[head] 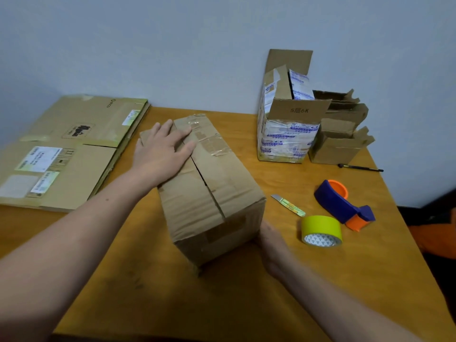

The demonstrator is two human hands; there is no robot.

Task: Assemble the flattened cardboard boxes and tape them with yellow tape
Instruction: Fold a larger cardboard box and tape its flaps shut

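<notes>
Box (209,193) runs lengthwise away, seam along its top; left hand (162,149) presses flat on flaps; right hand (270,240), grip unclear, touches near end, nearer tape (320,227).

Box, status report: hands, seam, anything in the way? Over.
Left hand flat atop the box; right hand against its near right side, fingers hidden. Seam closed, no yellow tape on it. Tape roll lies free at right.

We count one closed cardboard box (209,193), one printed open box (286,137), one or two plain open boxes (338,146), at least two stacked flattened boxes (69,149), one yellow tape roll (320,225), one tape dispenser (340,203), one knife (288,205), and one pen (360,168).
</notes>
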